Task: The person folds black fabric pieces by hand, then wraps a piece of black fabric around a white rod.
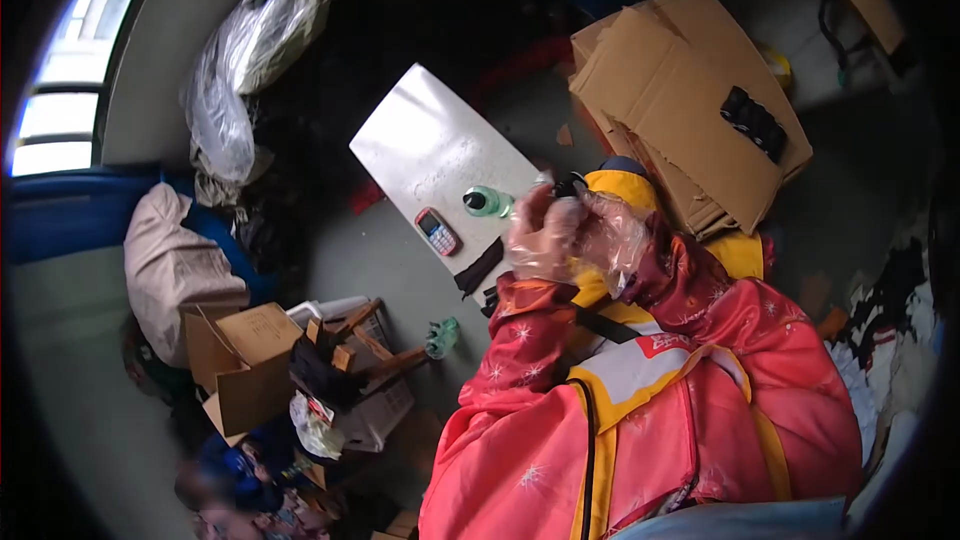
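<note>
Both my hands wear loose clear plastic gloves and come together in front of my chest. My left hand [543,233] has its fingers bent closed at a small black item [570,185], whose kind I cannot make out. Close beside it, my right hand [612,240] is curled too; the crinkled glove and the other hand hide its fingertips. Just left of my hands, a green bottle [487,202] with a black cap is on the white board [410,130]. A red and grey keypad phone [437,231] rests near the board's edge. A black cloth strip [480,268] lies below the bottle.
Flattened cardboard [670,90] is stacked at the right, with a folded black item [754,124] on top. Open cardboard boxes [255,340] and a wooden stool [375,340] are at the lower left. Another person [240,490] is at the bottom left. Fabric scraps [885,340] pile at far right.
</note>
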A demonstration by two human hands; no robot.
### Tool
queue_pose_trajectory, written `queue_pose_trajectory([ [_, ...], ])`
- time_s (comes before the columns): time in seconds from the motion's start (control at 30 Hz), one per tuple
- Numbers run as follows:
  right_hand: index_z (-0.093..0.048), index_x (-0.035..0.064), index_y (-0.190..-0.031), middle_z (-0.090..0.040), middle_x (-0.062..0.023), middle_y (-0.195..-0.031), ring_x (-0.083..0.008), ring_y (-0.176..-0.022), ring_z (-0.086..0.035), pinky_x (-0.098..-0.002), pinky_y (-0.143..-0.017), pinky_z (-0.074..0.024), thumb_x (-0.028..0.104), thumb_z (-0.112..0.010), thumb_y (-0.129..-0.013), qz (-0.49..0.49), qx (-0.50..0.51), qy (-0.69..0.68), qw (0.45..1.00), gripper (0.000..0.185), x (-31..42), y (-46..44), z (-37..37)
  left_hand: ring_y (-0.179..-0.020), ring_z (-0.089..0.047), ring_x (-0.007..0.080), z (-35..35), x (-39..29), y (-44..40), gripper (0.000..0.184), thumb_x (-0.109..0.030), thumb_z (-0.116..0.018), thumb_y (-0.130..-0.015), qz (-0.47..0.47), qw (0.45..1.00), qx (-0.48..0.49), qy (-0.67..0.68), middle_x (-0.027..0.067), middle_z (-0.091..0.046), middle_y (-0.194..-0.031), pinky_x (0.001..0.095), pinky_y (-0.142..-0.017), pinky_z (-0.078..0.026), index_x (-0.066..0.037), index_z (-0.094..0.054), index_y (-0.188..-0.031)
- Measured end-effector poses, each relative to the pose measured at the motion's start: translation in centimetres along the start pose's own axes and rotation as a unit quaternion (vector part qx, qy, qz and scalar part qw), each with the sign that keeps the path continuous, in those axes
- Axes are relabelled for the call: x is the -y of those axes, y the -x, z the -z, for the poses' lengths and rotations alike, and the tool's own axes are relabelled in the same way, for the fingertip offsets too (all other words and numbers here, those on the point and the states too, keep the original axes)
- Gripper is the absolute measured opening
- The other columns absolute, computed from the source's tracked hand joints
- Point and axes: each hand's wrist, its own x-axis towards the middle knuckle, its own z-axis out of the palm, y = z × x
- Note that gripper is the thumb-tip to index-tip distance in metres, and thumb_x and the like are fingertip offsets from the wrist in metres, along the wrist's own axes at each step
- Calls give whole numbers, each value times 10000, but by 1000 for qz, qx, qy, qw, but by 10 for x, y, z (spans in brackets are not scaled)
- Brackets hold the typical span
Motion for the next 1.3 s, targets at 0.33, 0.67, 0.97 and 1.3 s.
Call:
queue_pose_trajectory([
  [0.33, -593, 88, -906, -601, -9, -791, -139, -717, -566, -285, -686, -476, 207, -574, -851, -8, -71, 99, 993, 132, -5, -7, 7, -676, -575, 128, 25, 33, -2, 132, -93, -609, -800, -52, 992, -36, -110, 67, -611, -754, 270, -629, -481, 19, -596, -868],
  [0.67, -609, 15, -893, -605, -44, -785, -127, -676, -561, -274, -629, -472, 160, -669, -739, 244, -91, 543, 799, 221, -14, -57, -41, -933, -541, 204, 92, 33, -29, 404, -154, -661, -771, -15, 960, -242, -138, 115, -562, -1014, 318, -823, -430, -19, -506, -1119],
  [0.97, -631, 11, -789, -622, -49, -713, -138, -659, -538, -287, -639, -429, 184, -696, -711, 317, -200, 632, 678, 201, -22, -110, -53, -1103, -466, 344, 100, 89, -51, 754, -75, -693, -576, -173, 891, -167, -386, 203, -456, -1201, 386, -912, -401, -34, -393, -1267],
  [1.3, -625, 7, -901, -640, -133, -833, -215, -737, -611, -303, -688, -465, 224, -690, -709, 210, -144, 758, 601, 297, -9, -191, -2, -994, -537, 205, 156, 117, -1, 486, 7, -567, -736, 72, 950, -203, -228, 126, -552, -1083, 319, -856, -430, -22, -455, -1208],
])
